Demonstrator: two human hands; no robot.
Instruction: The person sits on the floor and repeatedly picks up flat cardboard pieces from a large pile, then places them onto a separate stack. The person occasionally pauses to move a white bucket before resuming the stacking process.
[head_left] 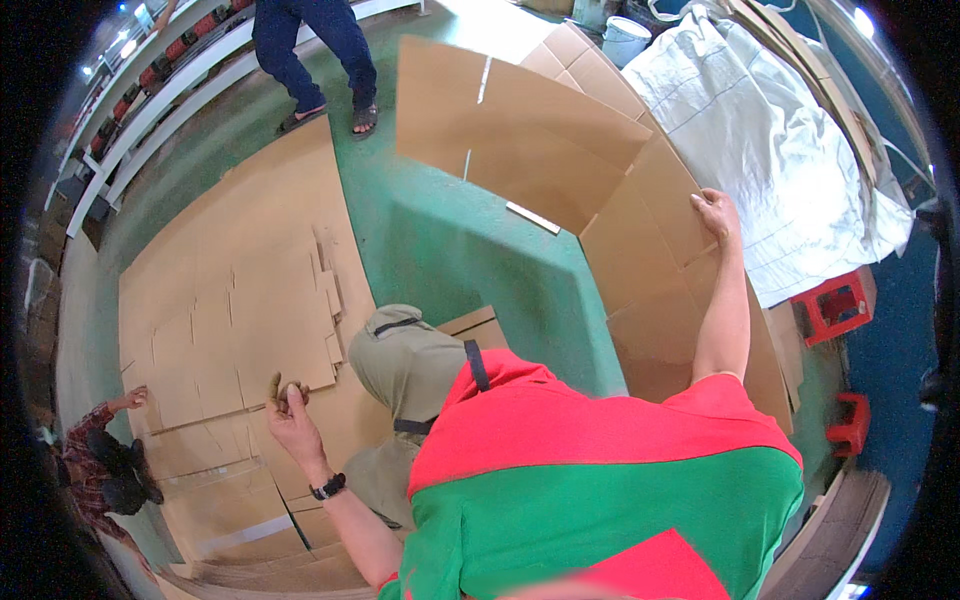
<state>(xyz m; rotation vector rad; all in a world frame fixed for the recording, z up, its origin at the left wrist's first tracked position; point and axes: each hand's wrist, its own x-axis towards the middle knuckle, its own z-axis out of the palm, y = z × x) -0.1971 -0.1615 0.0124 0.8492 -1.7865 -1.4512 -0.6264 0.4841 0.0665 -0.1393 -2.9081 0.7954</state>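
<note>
My right hand point(716, 215) grips the outer edge of a large unfolded cardboard box point(650, 250). Its brown panels stand upright on the green floor and bend away at an angle, with pale strips on the far panel. My left hand point(292, 412), a dark watch on its wrist, is raised over a wide spread of stacked flat cardboard sheets point(240, 290). Its fingers are bent but apart, their tips look dark, and I make out nothing held in them. Slots and stepped flaps show along the sheets. My legs, in khaki trousers, partly hide the sheets' near right side.
A person in dark trousers and sandals point(315, 60) stands beyond the sheets. Another person's hand point(130, 398) reaches in at the left edge. White sacking point(760, 170), red plastic stools point(835, 305) and a white bucket point(625, 42) are at the right. White rails point(170, 110) run along the upper left.
</note>
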